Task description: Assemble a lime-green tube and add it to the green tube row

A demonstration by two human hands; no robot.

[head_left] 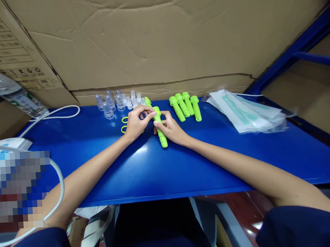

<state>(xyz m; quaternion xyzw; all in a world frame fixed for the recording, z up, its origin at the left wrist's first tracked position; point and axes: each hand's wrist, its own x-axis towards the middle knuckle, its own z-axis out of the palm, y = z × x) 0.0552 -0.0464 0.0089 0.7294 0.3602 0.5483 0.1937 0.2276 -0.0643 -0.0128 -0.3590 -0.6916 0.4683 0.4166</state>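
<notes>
while gripped low on its shaft by the right hand, green tube kept slanted, thick end up toward the left fingertips, thin end pointing back at the wrist and hanging just over the blue table. probably held that way so the top end is steadied and faces the other hand. right fingers curled round the tube's middle, thumb on the near side, clenched on it.

left hand brought in from the other side, thumb and forefinger pinched together right at the tube's head, remaining fingers loosely folded. pinching the tip or something very small against it; too small to tell which. both hands touching the same piece, almost knuckle to knuckle.

just behind the left knuckles, partly hidden: two yellow rings flat on the table, within easy reach of that hand, likely why kept so close. a little beyond the left fingertips, a cluster of small clear caps standing upright near the cardboard wall, grouped rather than scattered.

just beyond the right fingers, four more green tubes laid side by side, heads away, seemingly sorted as one batch. well off past the right forearm, a stack of sealed plastic pouches, out of the way of the working spot. far to the left of the left arm, a white cable and a plastic bottle, clear of both hands.
</notes>
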